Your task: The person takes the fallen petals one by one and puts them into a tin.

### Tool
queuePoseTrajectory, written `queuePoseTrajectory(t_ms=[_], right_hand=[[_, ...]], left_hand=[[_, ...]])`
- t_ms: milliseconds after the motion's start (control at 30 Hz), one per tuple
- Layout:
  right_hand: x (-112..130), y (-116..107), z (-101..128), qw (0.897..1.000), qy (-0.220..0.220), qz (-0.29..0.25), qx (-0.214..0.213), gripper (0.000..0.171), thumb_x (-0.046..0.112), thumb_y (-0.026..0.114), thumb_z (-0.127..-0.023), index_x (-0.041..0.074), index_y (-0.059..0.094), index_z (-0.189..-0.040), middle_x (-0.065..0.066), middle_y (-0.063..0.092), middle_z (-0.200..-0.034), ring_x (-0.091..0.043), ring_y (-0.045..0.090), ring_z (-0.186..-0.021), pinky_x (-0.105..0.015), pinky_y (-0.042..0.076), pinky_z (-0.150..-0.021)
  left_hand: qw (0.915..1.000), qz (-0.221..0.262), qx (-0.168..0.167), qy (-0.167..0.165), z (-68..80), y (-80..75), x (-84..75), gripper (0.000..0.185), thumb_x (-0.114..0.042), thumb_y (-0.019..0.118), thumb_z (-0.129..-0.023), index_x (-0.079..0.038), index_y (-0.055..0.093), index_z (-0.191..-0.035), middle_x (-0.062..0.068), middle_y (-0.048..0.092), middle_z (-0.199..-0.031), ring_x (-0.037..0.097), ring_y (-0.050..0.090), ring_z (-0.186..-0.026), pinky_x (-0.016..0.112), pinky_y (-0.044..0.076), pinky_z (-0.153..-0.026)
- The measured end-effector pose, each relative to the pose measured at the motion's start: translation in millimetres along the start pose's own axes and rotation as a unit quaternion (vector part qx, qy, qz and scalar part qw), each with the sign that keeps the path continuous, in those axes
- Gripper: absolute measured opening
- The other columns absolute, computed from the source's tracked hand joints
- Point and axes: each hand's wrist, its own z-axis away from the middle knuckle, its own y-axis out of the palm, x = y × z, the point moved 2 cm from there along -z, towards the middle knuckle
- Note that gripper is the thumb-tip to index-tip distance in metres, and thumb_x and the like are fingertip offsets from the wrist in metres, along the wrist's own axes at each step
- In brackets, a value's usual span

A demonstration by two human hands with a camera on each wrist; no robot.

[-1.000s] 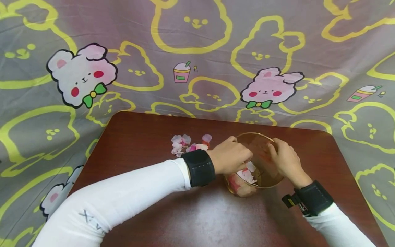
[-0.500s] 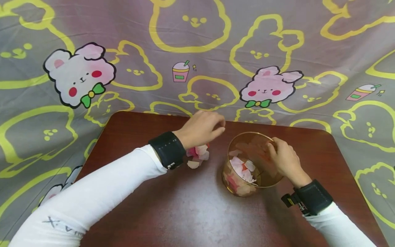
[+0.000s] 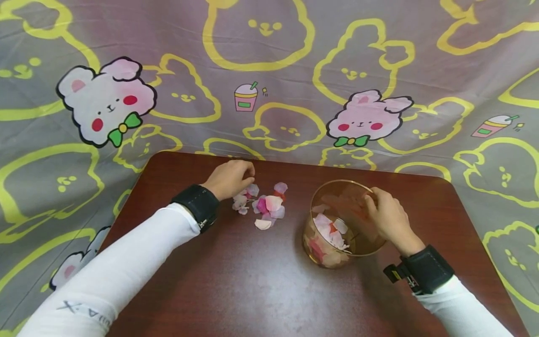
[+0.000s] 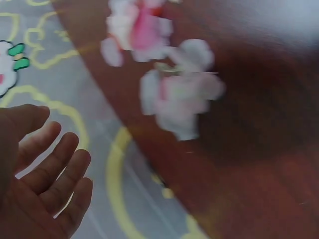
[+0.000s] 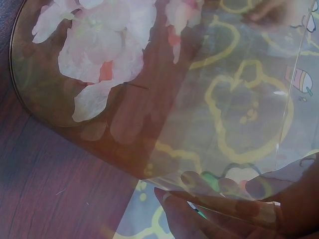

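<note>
My left hand (image 3: 230,179) hovers over the loose petals at the left, its fingers relaxed and slightly bent; the left wrist view shows nothing in the hand (image 4: 55,169). Beneath and beside it lie a pale pink petal cluster (image 3: 241,202) and a brighter pink and white petal pile (image 3: 273,204). My right hand (image 3: 388,216) grips the rim of a clear amber container (image 3: 313,234), thumb inside and fingers outside. Several pale and reddish petals (image 5: 104,45) rest at the container's bottom, seen through its wall in the right wrist view.
A brown table (image 3: 269,290) with rounded corners carries everything. Behind it hangs a grey curtain (image 3: 286,84) printed with yellow outlines and rabbit faces. One cream petal (image 3: 263,224) lies at the near side of the pile.
My left hand has come out of the container's mouth and moved left over the loose petals. My right hand and the container have stayed in place.
</note>
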Motion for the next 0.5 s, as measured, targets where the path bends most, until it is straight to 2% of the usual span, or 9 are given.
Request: queuePoseTrajectory(t_ms=[233,400,500], right_hand=[[-1.1,-0.8,0.2,1.0,-0.005,-0.006,-0.002,0.024,0.021,0.045,-0.107,0.004,0.061,-0.107,-0.009,0.059,-0.075,-0.019,0.05,-0.057,-0.032,0.034,-0.049],[-1.2,-0.5,-0.1,1.0,-0.004,-0.005,0.0,0.025,0.022,0.045,-0.107,0.004,0.061,-0.108,-0.008,0.059,-0.076,-0.019,0.051,-0.058,-0.032,0.035,-0.05],[-1.0,-0.3,0.0,1.0,-0.003,-0.006,0.001,0.025,0.022,0.045,-0.107,0.003,0.061,-0.109,-0.008,0.058,-0.074,-0.019,0.05,-0.057,-0.032,0.034,-0.05]], left_hand=[[0.9996,-0.023,0.014,0.0,9.2,27.2,16.3,0.021,-0.013,0.067,-0.093,-0.002,0.07,-0.111,0.014,0.072,-0.107,0.024,0.062,-0.09,0.043,0.054,-0.084],[0.9981,-0.055,0.029,0.003,15.7,46.2,21.1,0.022,-0.013,0.07,-0.091,-0.002,0.07,-0.111,0.013,0.071,-0.102,0.025,0.065,-0.09,0.044,0.056,-0.084],[0.9972,-0.072,0.017,0.014,18.9,54.1,24.8,0.016,-0.011,0.068,-0.091,-0.003,0.07,-0.105,0.013,0.071,-0.096,0.027,0.067,-0.087,0.044,0.056,-0.079]])
